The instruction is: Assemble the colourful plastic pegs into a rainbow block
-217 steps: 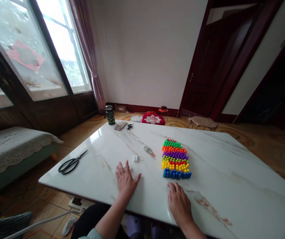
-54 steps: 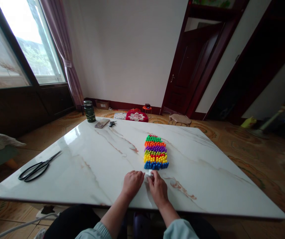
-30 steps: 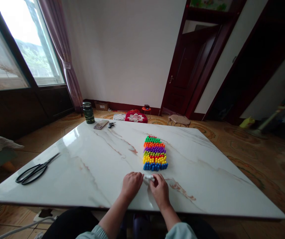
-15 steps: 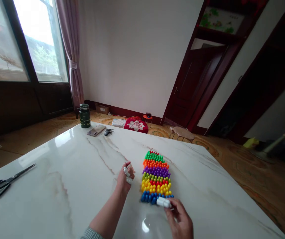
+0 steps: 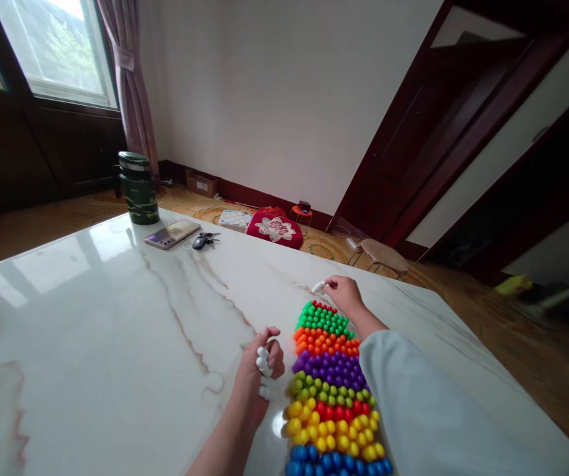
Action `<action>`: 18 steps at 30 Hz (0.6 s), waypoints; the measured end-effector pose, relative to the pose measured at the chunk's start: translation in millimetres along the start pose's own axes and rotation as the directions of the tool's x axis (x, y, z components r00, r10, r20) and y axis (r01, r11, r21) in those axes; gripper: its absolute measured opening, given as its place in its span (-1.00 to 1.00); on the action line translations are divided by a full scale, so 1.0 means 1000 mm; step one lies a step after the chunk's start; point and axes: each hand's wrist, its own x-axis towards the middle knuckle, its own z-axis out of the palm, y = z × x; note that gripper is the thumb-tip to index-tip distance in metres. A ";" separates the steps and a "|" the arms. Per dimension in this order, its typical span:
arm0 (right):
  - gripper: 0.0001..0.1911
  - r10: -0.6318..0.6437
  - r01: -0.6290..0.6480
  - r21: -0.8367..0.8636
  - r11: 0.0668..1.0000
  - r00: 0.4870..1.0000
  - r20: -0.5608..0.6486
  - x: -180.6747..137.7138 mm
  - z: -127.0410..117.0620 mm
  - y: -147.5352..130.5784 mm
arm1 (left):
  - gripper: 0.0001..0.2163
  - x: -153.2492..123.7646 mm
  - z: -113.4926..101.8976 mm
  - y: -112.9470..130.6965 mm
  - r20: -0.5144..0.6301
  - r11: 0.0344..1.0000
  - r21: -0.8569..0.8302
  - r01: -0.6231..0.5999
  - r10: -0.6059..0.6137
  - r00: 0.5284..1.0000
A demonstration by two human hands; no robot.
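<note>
A mat of coloured balls lies on the white marble table, in bands of green, orange, purple, yellow-green, red, yellow and blue. My left hand rests closed at the mat's left edge, with small white pieces between its fingers. My right hand reaches over the mat to its far end, pinching one small white piece just beyond the green band. The light sleeve of my right arm covers the mat's right side.
At the table's far left corner stand a green camouflage cup, a phone and a set of keys. On the floor beyond are a red cushion, a low stool and a dark wooden door.
My right hand has moved from the mat's near blue end to its far green end, carrying the white piece. My left hand stays beside the mat. The camera has moved closer and lower.
</note>
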 end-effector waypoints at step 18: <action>-0.81 -0.135 0.144 -0.025 0.989 0.965 0.226 -0.003 0.012 -0.017 | -0.69 0.000 0.002 0.000 -0.049 0.999 -0.035 -0.006 0.004 0.999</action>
